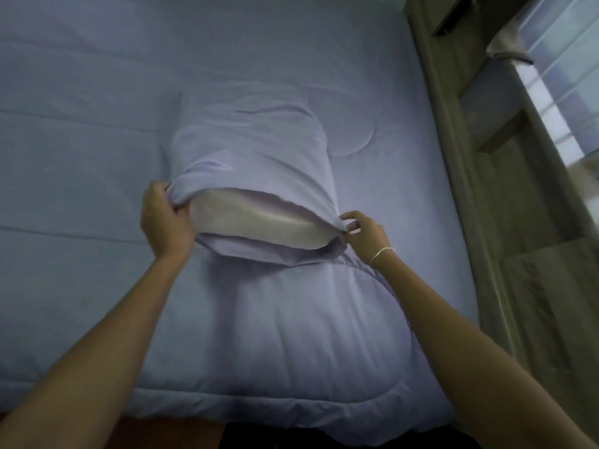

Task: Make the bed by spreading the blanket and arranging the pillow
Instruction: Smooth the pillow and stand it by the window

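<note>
A pillow in a pale lilac case lies lengthwise on the bed, its open end turned toward me with the white inner pillow showing. My left hand grips the left corner of the case's open end. My right hand pinches the right corner of the same opening. Under the pillow a lilac quilted blanket is spread flat over the bed and hangs over the near edge.
A grey-green padded headboard or bed frame runs along the right side of the bed. Beyond it a window with blinds lets in light. Brown wooden floor shows below the bed's near edge.
</note>
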A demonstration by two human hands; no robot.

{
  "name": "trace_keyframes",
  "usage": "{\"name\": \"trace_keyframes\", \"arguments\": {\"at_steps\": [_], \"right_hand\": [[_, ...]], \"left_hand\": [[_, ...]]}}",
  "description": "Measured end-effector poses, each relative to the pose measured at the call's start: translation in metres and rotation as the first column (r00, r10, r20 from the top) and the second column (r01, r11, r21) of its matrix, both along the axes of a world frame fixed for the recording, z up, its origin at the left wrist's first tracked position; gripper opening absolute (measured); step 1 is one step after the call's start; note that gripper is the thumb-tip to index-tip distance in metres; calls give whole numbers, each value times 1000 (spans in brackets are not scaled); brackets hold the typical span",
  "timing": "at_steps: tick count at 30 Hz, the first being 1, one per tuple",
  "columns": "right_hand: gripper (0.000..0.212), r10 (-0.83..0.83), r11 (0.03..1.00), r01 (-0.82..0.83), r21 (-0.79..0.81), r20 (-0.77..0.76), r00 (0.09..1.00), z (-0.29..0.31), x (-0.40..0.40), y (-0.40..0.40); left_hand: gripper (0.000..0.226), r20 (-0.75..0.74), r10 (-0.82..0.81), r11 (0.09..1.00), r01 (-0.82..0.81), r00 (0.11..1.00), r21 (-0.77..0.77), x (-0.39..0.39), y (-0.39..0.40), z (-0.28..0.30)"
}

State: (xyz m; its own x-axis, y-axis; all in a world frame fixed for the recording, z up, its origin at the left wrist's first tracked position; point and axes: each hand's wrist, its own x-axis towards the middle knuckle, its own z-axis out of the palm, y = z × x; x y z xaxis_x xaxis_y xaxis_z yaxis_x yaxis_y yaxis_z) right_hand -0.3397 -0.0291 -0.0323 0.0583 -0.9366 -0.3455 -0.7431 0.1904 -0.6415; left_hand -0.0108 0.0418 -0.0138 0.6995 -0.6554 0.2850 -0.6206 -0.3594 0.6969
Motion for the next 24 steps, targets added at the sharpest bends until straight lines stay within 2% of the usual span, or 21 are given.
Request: {"name": "trace_keyframes", "arguments": {"at_steps": [1, 3, 4, 5, 6, 8, 12, 14, 16, 18, 19, 20, 21, 22, 24], "right_hand": [[50, 29, 999, -29, 23, 11, 1000, -4, 6, 9], [86, 101, 990, -98, 103, -18, 995, -18, 22, 23], [98, 125, 981, -117, 156, -42, 991, -27, 30, 30], [101, 121, 975, -106, 193, -64, 991, -35, 38, 35], [94, 92, 976, -72, 204, -92, 991, -43, 43, 38], [66, 58, 984, -22, 177, -200, 978, -51, 48, 38], [32, 117, 993, -114, 32, -406, 906, -40, 40, 25], [28, 95, 992, -121, -33, -431, 897, -25, 33, 17], [31, 70, 980, -148, -131, -468, 881, -6, 23, 12], [32, 87, 950, -236, -203, -556, 827, 3, 7, 17], [31, 120, 937, -292, -192, -608, 785, 2, -3, 26], [32, 164, 931, -332, -154, -637, 753, -3, -12, 41], [32, 213, 928, -359, -101, -647, 732, -10, -18, 58], [31, 262, 927, -373, -35, -654, 710, -18, -19, 77], [28, 345, 929, -354, 107, -595, 726, -38, -15, 108]], "left_hand": [[18, -16, 10, 997, -8, 1000, 75, 15, 10, -6], [24, -102, 32, 965, -5, 994, 261, 40, 40, -30], [29, -150, 45, 933, 12, 988, 361, 49, 57, -46], [34, -176, 48, 898, 35, 983, 439, 58, 71, -60], [39, -185, 45, 866, 54, 982, 497, 64, 81, -71], [42, -171, 29, 831, 71, 985, 552, 71, 88, -81], [39, -87, -226, 780, 234, 970, 581, 83, 79, -67], [45, -27, -332, 778, 290, 943, 557, 93, 69, -48], [54, 70, -359, 846, 294, 931, 444, 98, 58, -17], [53, 192, -380, 898, 312, 905, 310, 97, 55, 12], [48, 236, -442, 881, 369, 865, 297, 95, 60, 18], [36, 231, -527, 834, 446, 818, 325, 96, 70, 15], [22, 163, -597, 769, 502, 786, 396, 98, 84, 3], [28, 36, -629, 676, 523, 777, 519, 100, 103, -14], [58, -164, -609, 494, 533, 776, 687, 104, 140, -51]]}}
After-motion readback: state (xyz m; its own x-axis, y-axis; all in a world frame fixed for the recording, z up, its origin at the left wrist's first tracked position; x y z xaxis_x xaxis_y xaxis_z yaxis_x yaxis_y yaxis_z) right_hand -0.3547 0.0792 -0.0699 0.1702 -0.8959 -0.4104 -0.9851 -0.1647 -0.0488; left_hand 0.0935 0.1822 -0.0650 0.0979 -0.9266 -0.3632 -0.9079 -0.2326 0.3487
